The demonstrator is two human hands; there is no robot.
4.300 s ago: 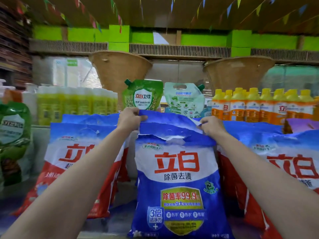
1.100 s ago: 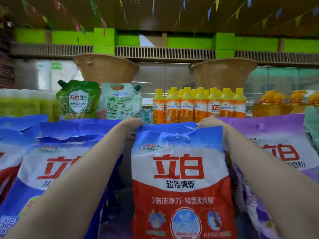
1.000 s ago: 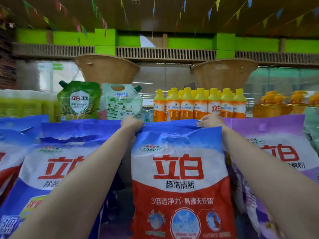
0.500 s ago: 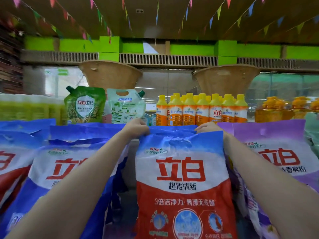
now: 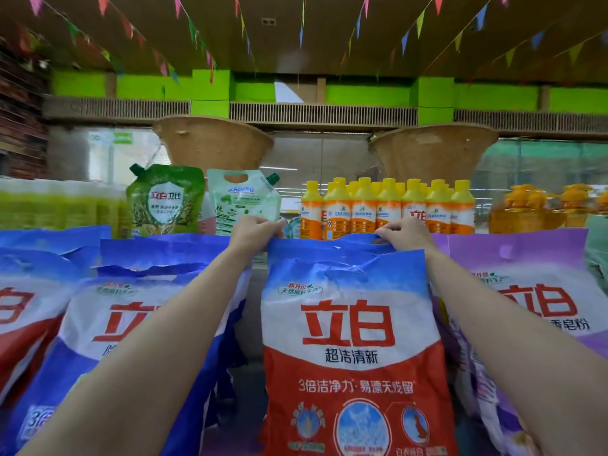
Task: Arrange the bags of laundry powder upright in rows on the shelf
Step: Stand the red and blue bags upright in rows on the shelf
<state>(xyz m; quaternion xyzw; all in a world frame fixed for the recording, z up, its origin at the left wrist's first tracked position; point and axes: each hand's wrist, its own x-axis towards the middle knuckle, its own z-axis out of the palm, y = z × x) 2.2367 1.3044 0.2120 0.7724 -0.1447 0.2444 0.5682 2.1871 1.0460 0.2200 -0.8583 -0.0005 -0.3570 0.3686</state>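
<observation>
A red, white and blue bag of laundry powder [image 5: 352, 350] stands upright in the middle of the shelf. My left hand [image 5: 253, 230] grips its top left corner. My right hand [image 5: 406, 236] grips its top right corner. To its left leans a blue and white bag [image 5: 105, 327], partly hidden by my left forearm. A red and blue bag [image 5: 23, 311] stands at the far left. A purple bag [image 5: 533, 291] stands right of the held bag, behind my right forearm.
Behind the bags stand two green refill pouches [image 5: 164, 202], a row of orange bottles with yellow caps [image 5: 388, 212] and pale yellow bottles [image 5: 59, 209]. A dark gap of shelf [image 5: 246, 373] shows between the blue bag and the held bag.
Over the last second both hands have stayed on the red bag's top corners, shifting slightly along its top edge. The bag stands about where it was. Earlier I held a blue bag.
</observation>
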